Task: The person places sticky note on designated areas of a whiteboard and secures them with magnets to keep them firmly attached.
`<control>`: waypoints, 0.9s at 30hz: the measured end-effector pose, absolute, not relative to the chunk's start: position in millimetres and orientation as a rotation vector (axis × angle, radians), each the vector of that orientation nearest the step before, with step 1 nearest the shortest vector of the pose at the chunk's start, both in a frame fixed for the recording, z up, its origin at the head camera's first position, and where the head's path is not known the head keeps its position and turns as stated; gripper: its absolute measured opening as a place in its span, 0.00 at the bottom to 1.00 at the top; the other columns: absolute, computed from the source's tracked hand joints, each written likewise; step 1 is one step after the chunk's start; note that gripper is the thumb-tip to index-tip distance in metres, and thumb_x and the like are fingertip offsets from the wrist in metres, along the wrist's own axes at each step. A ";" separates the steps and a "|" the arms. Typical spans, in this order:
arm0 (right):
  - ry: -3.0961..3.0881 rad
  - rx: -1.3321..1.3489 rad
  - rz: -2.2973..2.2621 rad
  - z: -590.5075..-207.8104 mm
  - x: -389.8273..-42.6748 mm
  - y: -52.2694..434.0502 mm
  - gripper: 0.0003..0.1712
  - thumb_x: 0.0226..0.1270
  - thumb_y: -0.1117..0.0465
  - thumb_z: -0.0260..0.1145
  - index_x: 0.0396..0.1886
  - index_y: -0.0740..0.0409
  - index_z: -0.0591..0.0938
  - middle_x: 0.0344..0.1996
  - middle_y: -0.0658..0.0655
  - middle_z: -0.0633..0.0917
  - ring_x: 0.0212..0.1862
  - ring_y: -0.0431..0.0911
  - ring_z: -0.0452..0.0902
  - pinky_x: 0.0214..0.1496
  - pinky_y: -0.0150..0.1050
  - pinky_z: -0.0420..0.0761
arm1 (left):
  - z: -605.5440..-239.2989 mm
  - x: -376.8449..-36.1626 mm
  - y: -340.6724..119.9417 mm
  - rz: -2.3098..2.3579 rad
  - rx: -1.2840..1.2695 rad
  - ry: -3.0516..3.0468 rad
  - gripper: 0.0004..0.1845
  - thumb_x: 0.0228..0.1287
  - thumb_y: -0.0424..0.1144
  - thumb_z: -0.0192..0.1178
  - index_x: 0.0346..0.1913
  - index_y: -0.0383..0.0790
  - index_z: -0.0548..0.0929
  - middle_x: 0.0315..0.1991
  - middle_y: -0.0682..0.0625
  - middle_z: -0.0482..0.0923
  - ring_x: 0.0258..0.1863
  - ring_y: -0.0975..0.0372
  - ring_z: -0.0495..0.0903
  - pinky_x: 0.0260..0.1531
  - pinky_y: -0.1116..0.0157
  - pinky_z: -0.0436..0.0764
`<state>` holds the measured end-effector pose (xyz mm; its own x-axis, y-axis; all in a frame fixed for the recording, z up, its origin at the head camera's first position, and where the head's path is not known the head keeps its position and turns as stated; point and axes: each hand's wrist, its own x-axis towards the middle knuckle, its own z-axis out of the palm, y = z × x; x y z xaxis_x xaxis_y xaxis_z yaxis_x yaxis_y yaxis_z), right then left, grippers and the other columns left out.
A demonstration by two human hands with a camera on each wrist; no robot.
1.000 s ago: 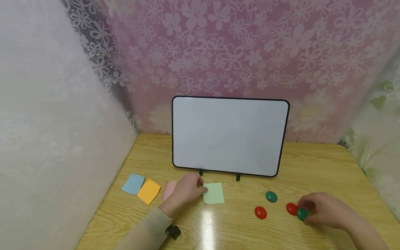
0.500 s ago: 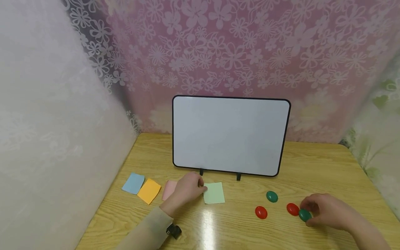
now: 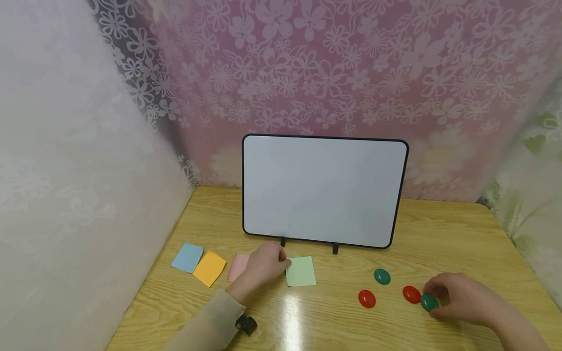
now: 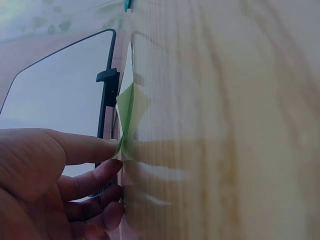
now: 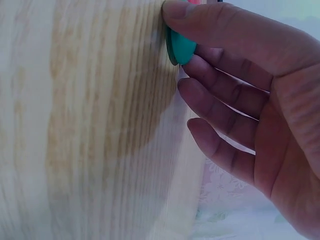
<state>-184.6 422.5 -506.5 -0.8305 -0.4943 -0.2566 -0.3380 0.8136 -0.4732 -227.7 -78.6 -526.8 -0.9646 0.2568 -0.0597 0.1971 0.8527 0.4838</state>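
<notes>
In the head view my left hand [image 3: 265, 265] pinches the left edge of a pale green sticky note [image 3: 301, 271]. The left wrist view shows the note [image 4: 128, 111] bent up at the edge between thumb and fingertip. Over on the right, my right hand [image 3: 458, 298] holds a dark green round magnet [image 3: 430, 302] between thumb and fingers. The right wrist view has this magnet [image 5: 182, 47] slightly tilted at the table surface, the other fingers loosely curved below it. A red round magnet [image 3: 411, 294] lies right beside it.
Another green magnet [image 3: 382, 276] and a second red one [image 3: 367, 298] lie left of the right hand. Blue [image 3: 187, 257], orange [image 3: 210, 268] and partly hidden pink [image 3: 237, 266] sticky notes lie at left. A whiteboard [image 3: 325, 190] stands behind on small black feet [image 3: 335, 248].
My right hand has shifted slightly to the right with the green magnet, uncovering more of the red one beside it. The left hand stays at the pale green sticky note.
</notes>
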 end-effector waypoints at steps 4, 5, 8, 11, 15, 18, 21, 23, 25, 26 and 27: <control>2.636 -0.609 -0.576 -507.1 -182.9 422.8 0.22 0.57 0.43 0.85 0.45 0.46 0.88 0.40 0.39 0.85 0.40 0.30 0.79 0.43 0.36 0.83 | -525.4 -226.8 -78.1 0.763 0.350 2.898 0.12 0.72 0.43 0.70 0.28 0.49 0.86 0.28 0.59 0.79 0.23 0.66 0.73 0.25 0.64 0.75; 2.639 -0.607 -0.576 -507.6 -182.4 423.1 0.22 0.57 0.43 0.84 0.45 0.46 0.88 0.40 0.39 0.85 0.40 0.30 0.79 0.43 0.35 0.83 | -525.1 -226.6 -78.1 0.769 0.347 2.895 0.12 0.72 0.43 0.70 0.27 0.49 0.85 0.27 0.59 0.78 0.23 0.66 0.73 0.25 0.64 0.75; 2.648 -0.606 -0.577 -509.3 -181.5 424.6 0.21 0.58 0.43 0.84 0.44 0.46 0.88 0.39 0.38 0.84 0.40 0.29 0.78 0.43 0.35 0.84 | -524.5 -226.4 -78.2 0.782 0.331 2.888 0.12 0.72 0.42 0.70 0.27 0.49 0.86 0.26 0.59 0.78 0.22 0.65 0.73 0.24 0.64 0.74; 2.653 -0.625 -0.595 -510.6 -181.6 426.4 0.19 0.60 0.44 0.83 0.45 0.46 0.88 0.39 0.38 0.85 0.40 0.30 0.79 0.43 0.35 0.84 | -525.6 -227.3 -79.4 0.795 0.306 2.878 0.11 0.72 0.42 0.70 0.28 0.48 0.86 0.26 0.59 0.79 0.23 0.65 0.73 0.25 0.64 0.75; 2.664 -0.619 -0.607 -509.9 -181.1 427.9 0.18 0.62 0.45 0.83 0.45 0.46 0.88 0.39 0.38 0.85 0.40 0.30 0.80 0.42 0.35 0.84 | -527.3 -229.6 -82.0 0.819 0.302 2.862 0.11 0.72 0.41 0.69 0.28 0.49 0.87 0.25 0.59 0.79 0.23 0.65 0.73 0.26 0.65 0.75; 2.675 -0.592 -0.613 -508.0 -180.2 428.8 0.17 0.63 0.45 0.82 0.44 0.45 0.88 0.38 0.37 0.85 0.39 0.30 0.78 0.40 0.35 0.83 | -528.3 -231.8 -83.5 0.849 0.314 2.851 0.11 0.72 0.41 0.69 0.28 0.49 0.87 0.25 0.59 0.79 0.23 0.65 0.74 0.26 0.64 0.75; 2.677 -0.565 -0.631 -506.5 -179.9 430.3 0.17 0.65 0.44 0.81 0.45 0.45 0.88 0.38 0.37 0.84 0.38 0.30 0.76 0.38 0.35 0.81 | -529.9 -233.9 -84.6 0.875 0.301 2.837 0.11 0.72 0.41 0.68 0.29 0.49 0.88 0.26 0.60 0.79 0.23 0.65 0.74 0.27 0.64 0.75; 2.677 -0.556 -0.645 -505.9 -180.6 431.8 0.18 0.66 0.45 0.80 0.47 0.46 0.88 0.38 0.37 0.84 0.38 0.31 0.76 0.37 0.35 0.80 | -529.8 -234.6 -85.3 0.898 0.293 2.828 0.10 0.72 0.41 0.68 0.30 0.49 0.88 0.27 0.59 0.80 0.24 0.64 0.75 0.28 0.64 0.76; 2.681 -0.538 -0.654 -506.1 -181.3 433.0 0.20 0.65 0.44 0.80 0.50 0.48 0.87 0.38 0.38 0.84 0.39 0.31 0.76 0.37 0.35 0.80 | -529.3 -234.9 -85.5 0.917 0.278 2.819 0.09 0.72 0.41 0.68 0.31 0.48 0.89 0.28 0.60 0.81 0.25 0.64 0.75 0.29 0.64 0.77; 2.683 -0.534 -0.660 -506.3 -181.5 433.4 0.21 0.65 0.45 0.80 0.51 0.49 0.87 0.39 0.39 0.84 0.39 0.31 0.76 0.37 0.35 0.80 | -528.7 -235.0 -85.6 0.928 0.276 2.815 0.08 0.72 0.41 0.68 0.32 0.48 0.89 0.29 0.59 0.81 0.26 0.64 0.76 0.29 0.64 0.77; 2.686 -0.527 -0.663 -506.3 -181.9 433.8 0.22 0.65 0.45 0.81 0.51 0.50 0.87 0.39 0.40 0.84 0.39 0.31 0.76 0.37 0.35 0.81 | -528.1 -235.1 -85.6 0.941 0.273 2.810 0.08 0.72 0.41 0.68 0.32 0.47 0.90 0.29 0.59 0.81 0.26 0.64 0.76 0.30 0.63 0.78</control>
<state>-181.9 433.8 -506.3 -0.8795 -0.4227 -0.2185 -0.2725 0.8239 -0.4969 -235.1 -85.6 -528.1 -0.9696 0.2243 -0.0981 0.1200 0.7846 0.6082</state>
